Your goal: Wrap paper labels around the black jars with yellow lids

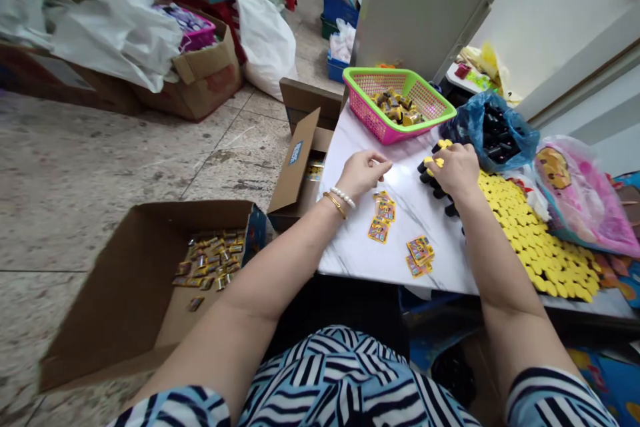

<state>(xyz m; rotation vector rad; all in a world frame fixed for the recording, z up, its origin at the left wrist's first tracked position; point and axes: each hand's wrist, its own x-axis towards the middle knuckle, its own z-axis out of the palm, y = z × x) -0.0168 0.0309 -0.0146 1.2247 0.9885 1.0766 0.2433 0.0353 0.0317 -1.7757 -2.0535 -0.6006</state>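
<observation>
My right hand (pixel 456 170) is shut on a small yellow piece (pixel 435 161), just above a row of black pieces (pixel 431 180) on the table's white marble top (pixel 350 260). Beyond it lies a large spread of yellow pieces (pixel 537 233). My left hand (pixel 364 173) hangs over the marble with its fingertips pinched together. Nothing shows between them. Below it are small yellow-and-blue printed packets (pixel 380 217), and a second stack (pixel 419 257) lies further right.
A pink-and-green plastic basket (pixel 395 103) of wrapped gold items stands at the table's far end. A blue bag (pixel 493 133) holds black pieces, next to a pink bag (pixel 580 193). On the floor at left are open cardboard boxes (pixel 150 280), one holding many packets.
</observation>
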